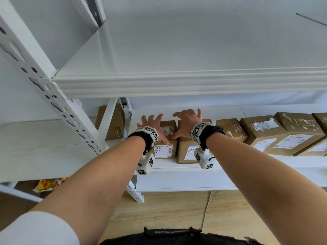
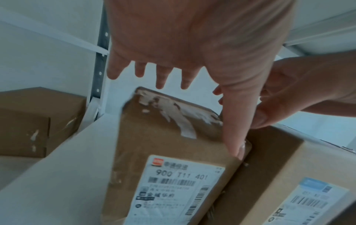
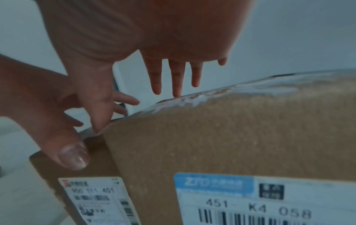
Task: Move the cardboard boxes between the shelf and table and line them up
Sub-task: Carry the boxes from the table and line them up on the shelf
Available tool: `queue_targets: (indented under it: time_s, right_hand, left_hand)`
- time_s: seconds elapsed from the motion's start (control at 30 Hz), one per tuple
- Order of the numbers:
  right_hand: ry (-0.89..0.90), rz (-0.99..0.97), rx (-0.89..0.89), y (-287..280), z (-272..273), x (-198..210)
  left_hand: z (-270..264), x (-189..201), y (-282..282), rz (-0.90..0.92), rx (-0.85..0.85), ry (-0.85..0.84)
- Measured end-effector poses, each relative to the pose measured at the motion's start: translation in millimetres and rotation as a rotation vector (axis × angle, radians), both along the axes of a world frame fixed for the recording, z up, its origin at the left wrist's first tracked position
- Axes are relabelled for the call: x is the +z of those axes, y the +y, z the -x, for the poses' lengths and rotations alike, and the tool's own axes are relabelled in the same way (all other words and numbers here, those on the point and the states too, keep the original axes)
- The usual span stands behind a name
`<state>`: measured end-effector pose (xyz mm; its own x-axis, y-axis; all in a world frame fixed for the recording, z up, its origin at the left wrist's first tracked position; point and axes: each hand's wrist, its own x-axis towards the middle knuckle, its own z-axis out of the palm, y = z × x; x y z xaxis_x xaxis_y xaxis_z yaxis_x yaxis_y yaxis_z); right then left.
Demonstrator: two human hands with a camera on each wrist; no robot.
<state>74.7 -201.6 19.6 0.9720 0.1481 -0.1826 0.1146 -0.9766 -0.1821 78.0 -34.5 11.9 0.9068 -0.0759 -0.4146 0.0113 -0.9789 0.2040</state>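
Observation:
Several brown cardboard boxes stand in a row on the white lower shelf [image 1: 177,165]. My left hand [image 1: 152,125] hovers over the leftmost small box [image 1: 167,140], the one with the "900 T11 401" label. Its fingers are spread straight, and its thumb [image 2: 234,143] touches the box's [image 2: 163,144] top right edge. My right hand [image 1: 187,123] is spread over the taller box [image 1: 186,151] beside it. That hand's thumb [image 3: 96,118] touches the near left corner of this box [image 3: 240,137], and its fingers stay above the top. Neither hand grips a box.
More boxes [image 1: 261,133] continue the row to the right. Another box [image 1: 113,124] sits behind the perforated white upright [image 1: 53,96] on the neighbouring shelf. The upper shelf board [image 1: 177,84] hangs low over my hands. A yellow packet [image 1: 49,184] lies below, above a wooden floor.

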Motion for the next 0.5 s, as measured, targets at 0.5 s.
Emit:
queue_targets:
  time_s: [0.5]
  right_hand:
    - [-0.295,0.070,-0.006,162.1,88.0,3.1]
  left_hand:
    - [91.1,5.7,140.1,0.178,-0.188,-0.358]
